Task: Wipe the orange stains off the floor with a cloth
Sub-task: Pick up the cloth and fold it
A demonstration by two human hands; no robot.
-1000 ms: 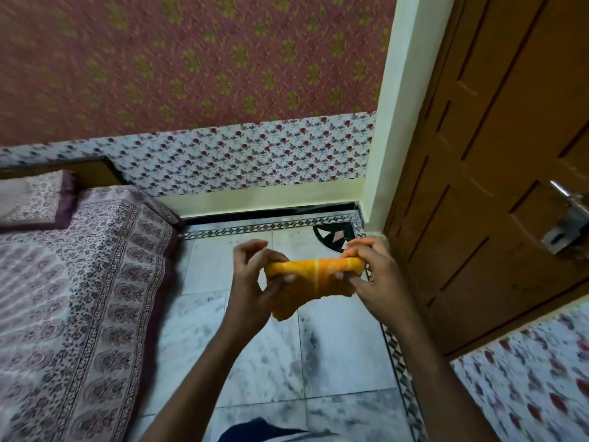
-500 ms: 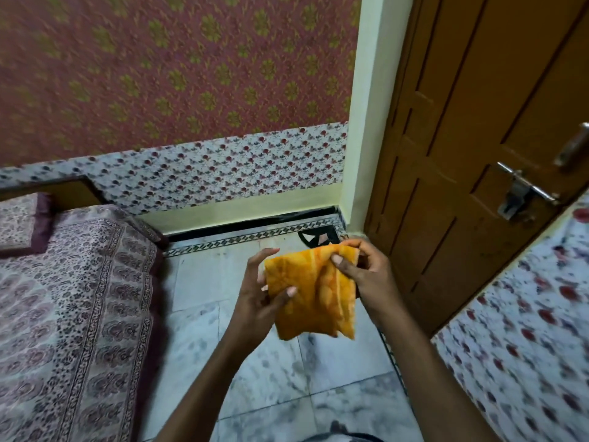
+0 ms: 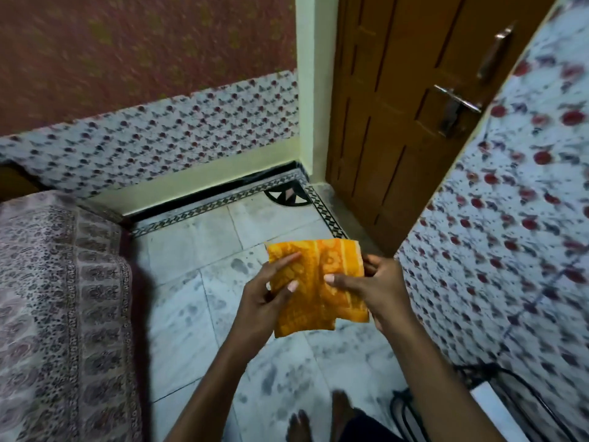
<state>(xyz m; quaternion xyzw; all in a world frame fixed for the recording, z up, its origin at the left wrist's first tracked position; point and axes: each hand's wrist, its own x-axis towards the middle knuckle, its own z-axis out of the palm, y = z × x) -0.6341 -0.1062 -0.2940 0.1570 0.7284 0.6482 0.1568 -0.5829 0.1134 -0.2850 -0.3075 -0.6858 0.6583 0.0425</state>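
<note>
Two bare hands hold a folded orange patterned cloth (image 3: 318,282) in mid-air above the white grey-veined marble floor (image 3: 197,314). Left hand (image 3: 264,301): thumb and forefinger lie on the cloth's front face along its left edge, the other fingers hidden behind it, pinching the fabric. Right hand (image 3: 373,288): thumb pressed onto the front near the cloth's middle, fingers curled behind its right edge, likewise pinching. The cloth hangs roughly flat, its lower edge free. Left of the floor stands a bed with a brown-and-cream block-printed cover (image 3: 60,314); beyond the cloth, a brown panelled wooden door (image 3: 398,122) with a metal lever handle (image 3: 455,100). Bare toes (image 3: 318,419) show at the lower margin.
</note>
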